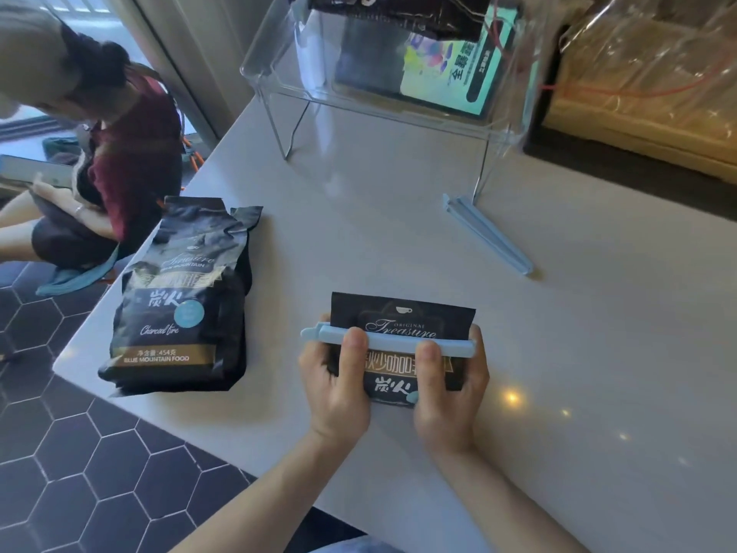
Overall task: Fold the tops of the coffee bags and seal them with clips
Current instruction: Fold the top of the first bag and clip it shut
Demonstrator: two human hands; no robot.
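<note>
A black coffee bag (402, 313) stands near the table's front edge with its top folded over. A light blue clip (393, 342) lies across the fold, from one side of the bag to the other. My left hand (339, 385) grips the bag's left side, thumb pressing on the clip. My right hand (450, 397) grips the right side, thumb also on the clip. A second black coffee bag (183, 301) lies flat at the table's left edge, its top unfolded. A spare light blue clip (488, 235) lies on the table further back to the right.
A clear acrylic shelf (383, 101) with dark packets on top stands at the back of the white table (598, 353). A plastic-wrapped box (654, 85) sits at the back right. A person (99, 161) sits on the hexagon-tiled floor to the left.
</note>
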